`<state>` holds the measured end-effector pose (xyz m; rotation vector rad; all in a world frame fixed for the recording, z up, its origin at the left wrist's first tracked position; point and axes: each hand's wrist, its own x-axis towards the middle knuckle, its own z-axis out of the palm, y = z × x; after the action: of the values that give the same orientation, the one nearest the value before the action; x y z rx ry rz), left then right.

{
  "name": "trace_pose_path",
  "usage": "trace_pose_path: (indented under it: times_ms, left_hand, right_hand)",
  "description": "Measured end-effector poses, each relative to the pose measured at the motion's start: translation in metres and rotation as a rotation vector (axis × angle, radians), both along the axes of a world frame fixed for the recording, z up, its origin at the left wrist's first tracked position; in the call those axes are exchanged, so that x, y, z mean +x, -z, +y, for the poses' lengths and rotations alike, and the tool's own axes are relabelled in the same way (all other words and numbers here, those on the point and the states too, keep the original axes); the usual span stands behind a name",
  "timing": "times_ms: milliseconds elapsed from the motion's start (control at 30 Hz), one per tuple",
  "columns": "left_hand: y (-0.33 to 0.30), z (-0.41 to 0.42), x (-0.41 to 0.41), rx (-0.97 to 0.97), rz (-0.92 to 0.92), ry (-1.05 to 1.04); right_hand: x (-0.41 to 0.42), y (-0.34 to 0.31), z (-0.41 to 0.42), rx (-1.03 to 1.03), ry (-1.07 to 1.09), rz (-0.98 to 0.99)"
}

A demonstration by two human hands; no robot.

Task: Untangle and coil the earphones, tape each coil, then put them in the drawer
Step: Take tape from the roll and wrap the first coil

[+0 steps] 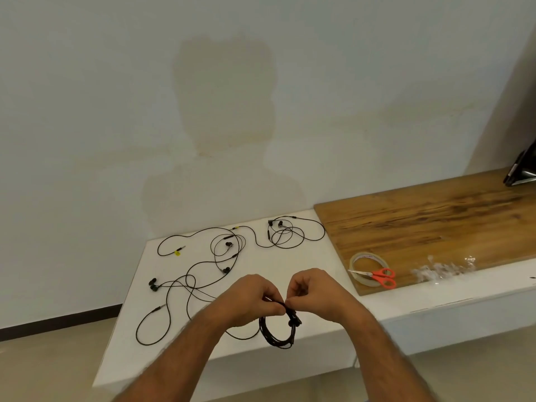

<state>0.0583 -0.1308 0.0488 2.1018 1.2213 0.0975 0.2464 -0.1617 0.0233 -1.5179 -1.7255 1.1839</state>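
**Both hands on one coiled earphone, rest still tangled**

I've got both hands pinching the same black earphone coil, held just above the near edge of the white counter. Left hand: grip narrow, fingers curled, pinching the cable at the top of the coil. Right hand: grip also narrow, fingers curled onto the same cable right beside the left fingertips, hands almost touching. Coil hangs below the pinch as a tight loop bundle, earbuds at its right side.

Out from there: loose earphones sprawl on the counter left of my hands, buds at far left, plug near the front-left loop. Another tangled set lies behind, its cable running to a plug with a yellow tag. A third tangle sits at the back, near the wooden board. On the board's near corner: clear tape roll with orange-handled scissors lying across it. Crumpled clear plastic just right of them. Dark object at far right, cut off.
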Motion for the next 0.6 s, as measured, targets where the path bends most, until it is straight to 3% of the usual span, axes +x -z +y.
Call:
trace_pose_path:
  times_ms: [600]
  left_hand:
    - [-0.015,-0.013,0.011,0.379,0.131,0.336]
  right_hand:
    - [0.022,-0.002,0.002,-0.274,-0.163,0.379]
